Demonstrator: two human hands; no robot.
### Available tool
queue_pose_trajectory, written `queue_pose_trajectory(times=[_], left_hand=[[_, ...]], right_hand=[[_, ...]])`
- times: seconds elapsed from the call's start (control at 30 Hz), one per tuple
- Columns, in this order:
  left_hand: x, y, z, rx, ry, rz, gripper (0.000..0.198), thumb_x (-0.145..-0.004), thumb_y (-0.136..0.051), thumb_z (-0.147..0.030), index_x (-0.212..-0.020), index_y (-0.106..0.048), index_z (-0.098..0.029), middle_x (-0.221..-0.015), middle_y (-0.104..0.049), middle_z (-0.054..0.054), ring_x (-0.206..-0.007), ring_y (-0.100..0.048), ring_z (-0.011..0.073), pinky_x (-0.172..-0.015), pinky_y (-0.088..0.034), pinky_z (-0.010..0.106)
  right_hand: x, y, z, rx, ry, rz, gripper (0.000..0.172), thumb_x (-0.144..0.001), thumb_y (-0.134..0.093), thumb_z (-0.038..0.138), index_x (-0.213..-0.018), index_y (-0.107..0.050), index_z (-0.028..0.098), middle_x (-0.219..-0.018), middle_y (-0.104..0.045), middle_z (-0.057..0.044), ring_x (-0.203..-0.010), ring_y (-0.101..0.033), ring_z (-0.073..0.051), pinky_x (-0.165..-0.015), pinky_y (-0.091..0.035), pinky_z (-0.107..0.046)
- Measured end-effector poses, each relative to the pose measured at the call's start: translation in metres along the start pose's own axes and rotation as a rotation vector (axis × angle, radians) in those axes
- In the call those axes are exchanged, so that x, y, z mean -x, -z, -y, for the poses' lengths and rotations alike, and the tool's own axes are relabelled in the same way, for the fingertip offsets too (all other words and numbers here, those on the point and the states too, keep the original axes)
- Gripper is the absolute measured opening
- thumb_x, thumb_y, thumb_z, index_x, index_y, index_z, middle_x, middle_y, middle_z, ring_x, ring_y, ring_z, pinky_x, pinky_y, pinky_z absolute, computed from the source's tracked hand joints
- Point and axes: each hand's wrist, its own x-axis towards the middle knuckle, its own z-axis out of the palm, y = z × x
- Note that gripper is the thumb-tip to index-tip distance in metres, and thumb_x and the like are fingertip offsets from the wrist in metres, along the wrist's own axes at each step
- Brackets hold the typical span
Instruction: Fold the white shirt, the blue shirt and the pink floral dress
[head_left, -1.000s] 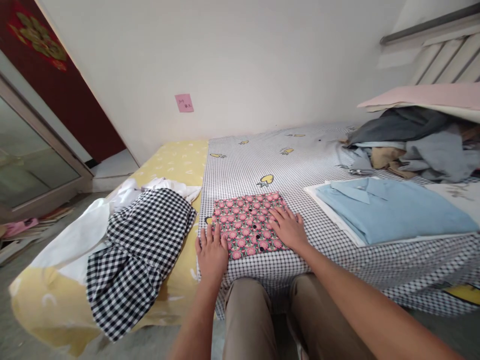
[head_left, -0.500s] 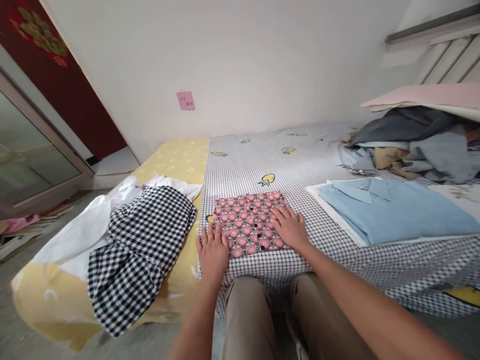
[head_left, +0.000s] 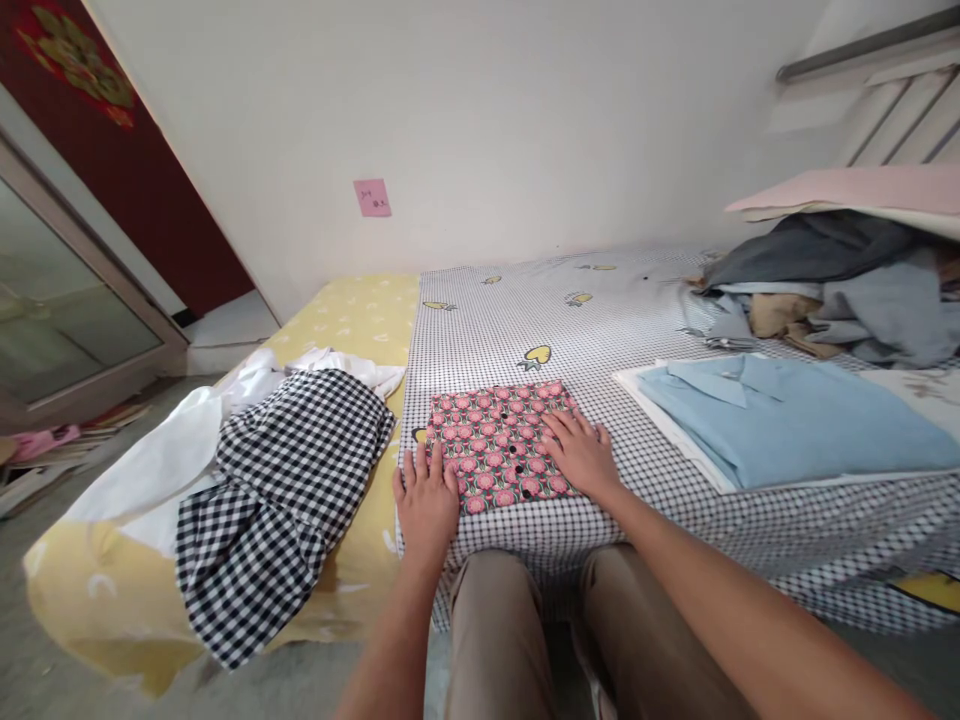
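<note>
A pink floral garment with a row of black buttons lies folded into a flat rectangle on the checked bedsheet, just beyond my knees. My left hand rests palm down at its left edge, fingers stretched forward, partly on the sheet. On the garment's right side lies my right hand, flat and with fingers spread. Neither hand grips anything. To the left, a black-and-white checked garment is draped over white clothing.
Right of me lies a folded light blue shirt on white cloth. A heap of grey and brown clothes sits behind it, under a pink sheet. A yellow cloth covers the bed's left part. The wall stands behind.
Both hands stay in place on the folded floral garment. The view has shifted very slightly; the clothes have not visibly moved.
</note>
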Motion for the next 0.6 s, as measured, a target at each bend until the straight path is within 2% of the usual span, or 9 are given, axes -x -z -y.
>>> queue_pose_trajectory(times=[0.4, 0.53, 0.6], left_hand=[[0.001, -0.001, 0.001, 0.014, -0.007, -0.012, 0.054, -0.105, -0.033, -0.039, -0.154, -0.048, -0.022, -0.162, -0.048, 0.012, -0.155, -0.036, 0.0336, -0.127, -0.028, 0.057], [0.0, -0.001, 0.002, -0.017, -0.012, -0.034, 0.054, -0.105, -0.033, -0.036, -0.154, -0.049, -0.022, -0.163, -0.048, 0.011, -0.154, -0.037, 0.0337, -0.126, -0.029, 0.055], [-0.001, -0.001, 0.003, -0.029, -0.007, -0.029, 0.054, -0.105, -0.033, -0.037, -0.154, -0.049, -0.022, -0.163, -0.048, 0.011, -0.154, -0.038, 0.0336, -0.126, -0.029, 0.055]], right_hand=[[0.001, 0.001, 0.001, -0.036, 0.005, -0.021, 0.051, -0.105, -0.034, 0.044, -0.152, -0.052, 0.035, -0.161, -0.05, -0.001, -0.151, -0.036, -0.031, -0.121, -0.025, -0.062], [0.003, 0.008, 0.004, -0.049, 0.002, -0.006, 0.05, -0.105, -0.037, 0.042, -0.151, -0.053, 0.034, -0.161, -0.05, -0.001, -0.151, -0.036, -0.03, -0.121, -0.026, -0.058], [0.0, 0.016, 0.004, -0.056, 0.001, 0.041, 0.049, -0.105, -0.038, 0.041, -0.151, -0.053, 0.033, -0.162, -0.049, -0.003, -0.15, -0.037, -0.029, -0.12, -0.028, -0.058]])
